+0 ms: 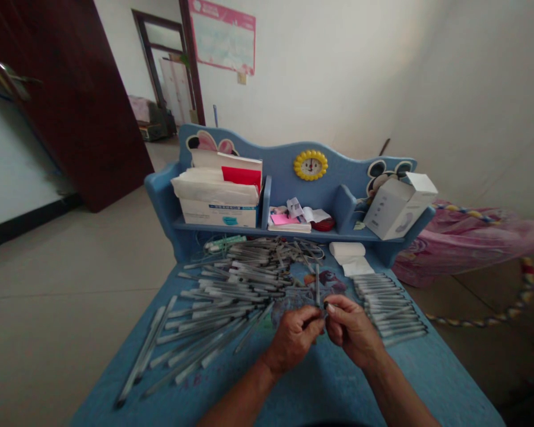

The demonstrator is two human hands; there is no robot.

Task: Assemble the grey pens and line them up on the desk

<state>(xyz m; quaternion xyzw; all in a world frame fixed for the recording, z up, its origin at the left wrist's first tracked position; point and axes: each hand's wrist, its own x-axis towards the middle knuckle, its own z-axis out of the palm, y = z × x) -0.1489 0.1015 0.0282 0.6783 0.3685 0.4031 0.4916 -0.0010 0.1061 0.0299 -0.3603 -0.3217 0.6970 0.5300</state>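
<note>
Both my hands meet over the middle of a blue desk (320,385). My left hand (295,340) is closed, pinching the lower end of a thin grey pen (317,287) that stands upright between the two hands. My right hand (352,330) is closed too, its fingertips pinched at the same spot on the pen's base. A loose heap of grey pens (231,290) spreads to the left of my hands. To the right, a neat row of pens (389,308) lies side by side.
The desk's blue shelf (293,234) holds stacked boxes and papers (218,193), pink notes (285,219) and a tilted white box (398,204). Folded white tissue (349,255) lies below it. A dark door (71,101) stands left, pink fabric (471,237) right.
</note>
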